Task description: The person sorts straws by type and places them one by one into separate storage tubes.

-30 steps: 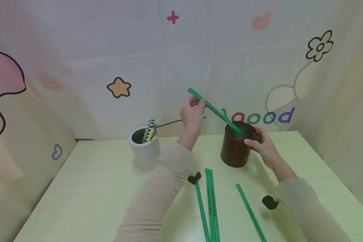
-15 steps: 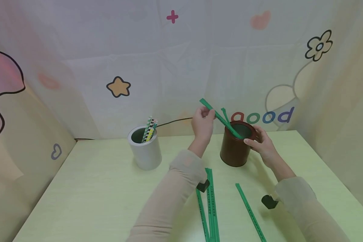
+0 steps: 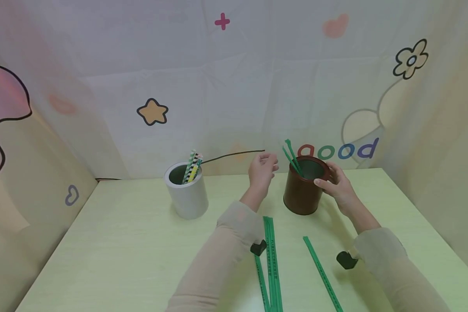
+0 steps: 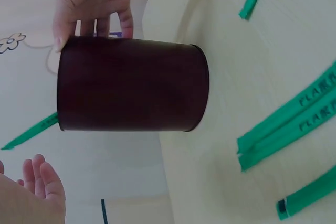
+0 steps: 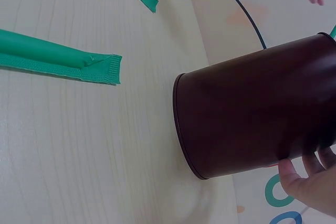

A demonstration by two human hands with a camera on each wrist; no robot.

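A brown cylindrical cup (image 3: 303, 195) stands upright on the table, with a couple of green paper-wrapped straws (image 3: 290, 151) leaning out over its left rim. My right hand (image 3: 340, 188) grips the cup at its upper right side, thumb at the rim and fingers round the back. Just left of those straws, my left hand (image 3: 262, 171) hovers apart from the cup, holding nothing, fingers loosely bent. In the left wrist view the brown cup (image 4: 131, 85) lies between both hands, and one wrapped straw (image 4: 31, 130) sticks out of its mouth.
Several more wrapped straws (image 3: 273, 260) lie at the table's front middle, partly under the left sleeve. A single wrapped straw (image 3: 323, 273) lies right of them. A white cup (image 3: 189, 199) with patterned straws (image 3: 193, 167) stands left. A printed cloth (image 3: 234, 86) hangs behind.
My left hand moved right and lowered a wrapped straw into the brown cup, then let go of it. The right hand kept its grip on the cup.
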